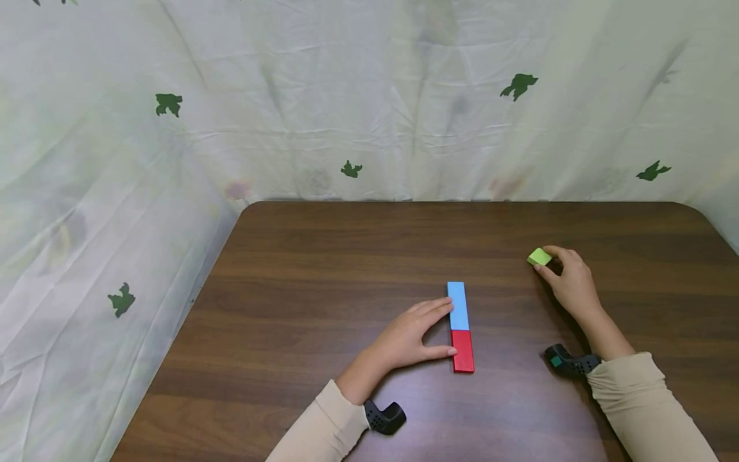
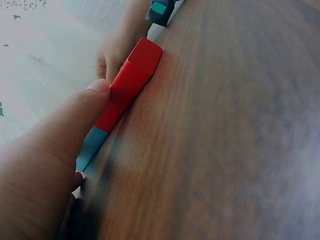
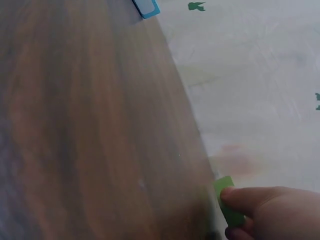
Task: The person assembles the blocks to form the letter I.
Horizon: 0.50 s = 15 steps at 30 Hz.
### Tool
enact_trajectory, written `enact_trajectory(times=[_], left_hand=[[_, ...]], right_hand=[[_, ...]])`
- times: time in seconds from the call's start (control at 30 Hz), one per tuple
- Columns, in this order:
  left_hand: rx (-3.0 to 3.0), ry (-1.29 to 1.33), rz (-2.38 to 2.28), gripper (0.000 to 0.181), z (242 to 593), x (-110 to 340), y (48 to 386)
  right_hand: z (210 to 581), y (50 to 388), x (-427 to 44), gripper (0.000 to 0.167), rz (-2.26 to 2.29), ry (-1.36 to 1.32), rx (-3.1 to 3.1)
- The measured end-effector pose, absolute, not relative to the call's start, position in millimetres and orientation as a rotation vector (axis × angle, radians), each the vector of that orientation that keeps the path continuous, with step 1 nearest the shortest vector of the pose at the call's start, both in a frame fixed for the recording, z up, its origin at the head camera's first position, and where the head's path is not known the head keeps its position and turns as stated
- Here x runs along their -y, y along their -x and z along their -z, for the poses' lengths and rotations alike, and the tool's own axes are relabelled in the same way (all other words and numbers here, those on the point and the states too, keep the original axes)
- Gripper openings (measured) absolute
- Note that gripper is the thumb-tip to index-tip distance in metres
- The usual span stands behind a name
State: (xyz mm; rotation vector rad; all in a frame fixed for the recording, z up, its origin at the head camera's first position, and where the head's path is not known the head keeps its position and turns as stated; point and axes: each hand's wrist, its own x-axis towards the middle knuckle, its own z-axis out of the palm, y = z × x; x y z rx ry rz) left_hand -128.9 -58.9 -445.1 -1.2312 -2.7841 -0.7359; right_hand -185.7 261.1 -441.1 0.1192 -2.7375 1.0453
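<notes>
A blue block (image 1: 458,306) and a red block (image 1: 463,351) lie end to end on the table, the blue one farther from me. My left hand (image 1: 407,337) rests beside their left side: the fingertips touch the blue block and the thumb touches the red one. In the left wrist view the thumb (image 2: 95,92) presses on the red block's side. Off to the right, my right hand (image 1: 571,282) pinches a small light green block (image 1: 539,257) between thumb and fingers. The right wrist view shows the thumb on the green block's face (image 3: 223,186).
The brown wooden table (image 1: 323,256) has rounded far corners. Behind it and along its left hangs a pale curtain (image 1: 375,96) with dark green leaf shapes. A black camera device sits on each wrist, the left one (image 1: 385,418) low over the table.
</notes>
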Motion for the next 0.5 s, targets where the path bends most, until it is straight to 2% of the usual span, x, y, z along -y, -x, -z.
enact_trajectory(times=[0.5], left_hand=[[2.782, 1.239, 0.737, 0.072, 444.0, 59.6, 129.4]], right_hand=[[421.7, 184.1, -244.2, 0.038, -1.086, -0.197, 2.619]])
